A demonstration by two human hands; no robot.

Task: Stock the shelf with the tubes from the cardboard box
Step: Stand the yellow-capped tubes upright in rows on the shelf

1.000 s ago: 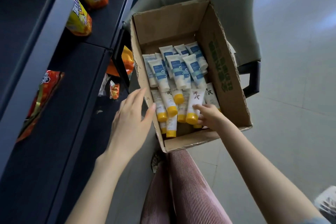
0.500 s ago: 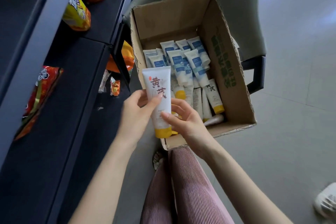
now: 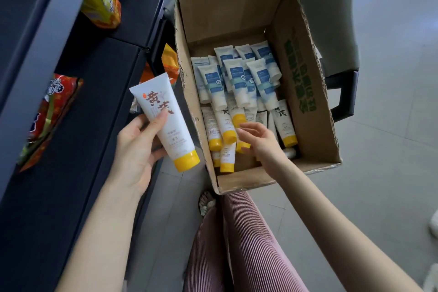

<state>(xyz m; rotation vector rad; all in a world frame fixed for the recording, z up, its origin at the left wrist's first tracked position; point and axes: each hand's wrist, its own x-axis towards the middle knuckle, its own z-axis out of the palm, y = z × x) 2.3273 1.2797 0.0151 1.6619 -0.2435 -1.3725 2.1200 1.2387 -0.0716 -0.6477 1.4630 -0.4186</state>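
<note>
An open cardboard box [image 3: 305, 92] sits on a chair, holding several white tubes with blue labels [image 3: 237, 83] at the back and several white tubes with yellow caps [image 3: 222, 128] at the front. My left hand [image 3: 135, 147] grips one white tube with a yellow cap [image 3: 166, 121], held left of the box beside the dark shelf [image 3: 78, 106]. Over the yellow-capped tubes inside the box, my right hand [image 3: 258, 142] hovers with its fingers loosely spread and nothing in it.
Snack bags lie on the shelves: a yellow one [image 3: 102, 5] on the upper level, a red one [image 3: 49, 111] at the left, orange ones [image 3: 168, 64] lower down. A grey chair [image 3: 331, 7] with a black armrest [image 3: 343, 92] holds the box. My striped trouser legs [image 3: 237, 249] are below.
My right hand lifted a yellow-capped tube out of the box and passed it to my left hand. The left hand moved it left toward the shelf; the right hand went back into the box.
</note>
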